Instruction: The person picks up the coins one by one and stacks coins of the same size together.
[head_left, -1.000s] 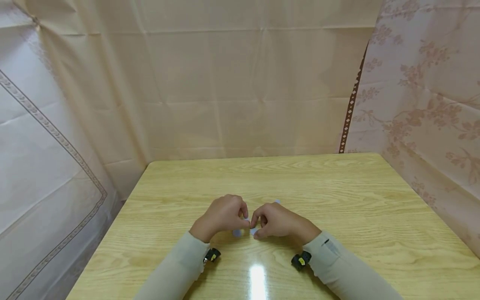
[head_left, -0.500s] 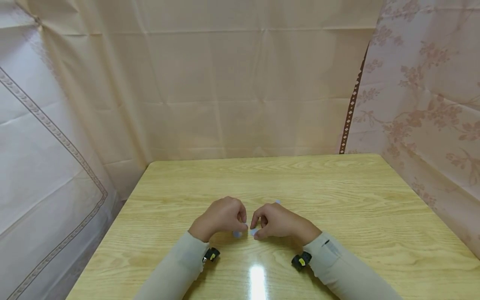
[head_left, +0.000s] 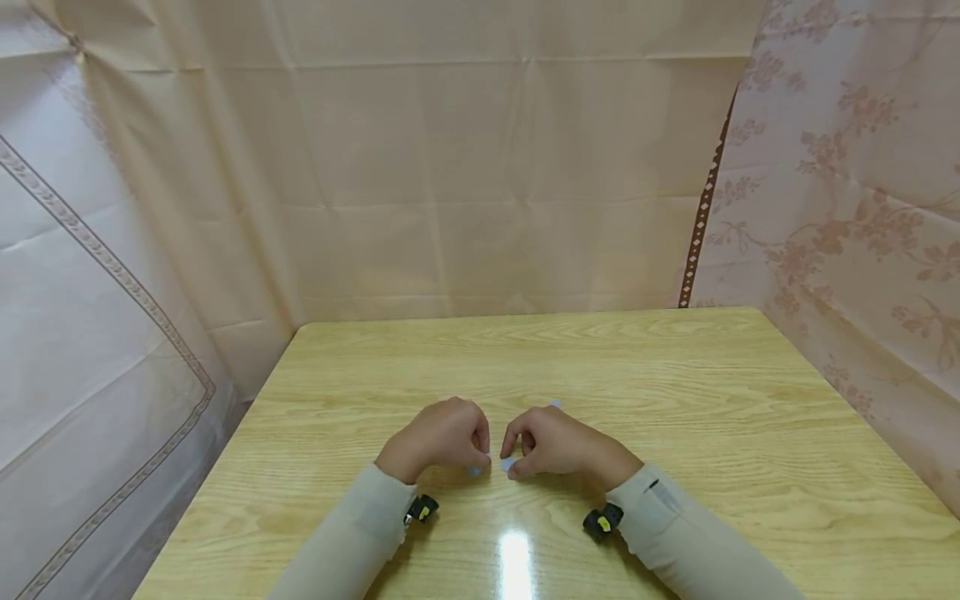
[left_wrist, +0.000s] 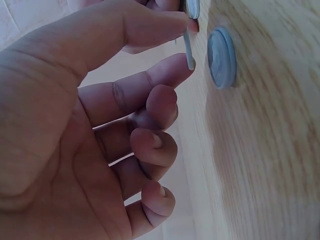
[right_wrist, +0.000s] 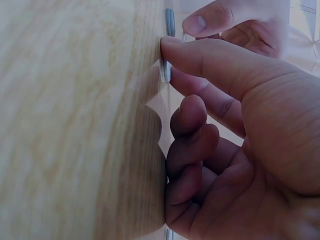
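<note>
Between thumb and index finger, my left hand [head_left: 442, 433] pinches a thin pale disc [left_wrist: 189, 50], seen nearly edge-on. Just below it on the table lies a small round grey-blue disc with a raised rim [left_wrist: 222, 57], partly hidden by that hand in the head view. My right hand [head_left: 558, 442] rests on the table, thumb and index finger at the edges of another pale disc [head_left: 507, 463] lying flat. The other right fingers curl in towards the palm. Part of a further pale disc [head_left: 555, 403] shows behind the right hand.
The wooden table [head_left: 637, 367] stretches around both hands, with a light reflection at its near side. A beige cloth [head_left: 480, 167] hangs behind the far edge. Patterned cloths hang at both sides. Black wrist cameras sit at each cuff.
My left hand has shifted slightly left and towards me, away from the right hand, and carries the thin disc closer over the left rimmed disc. The right hand has stayed in place.
</note>
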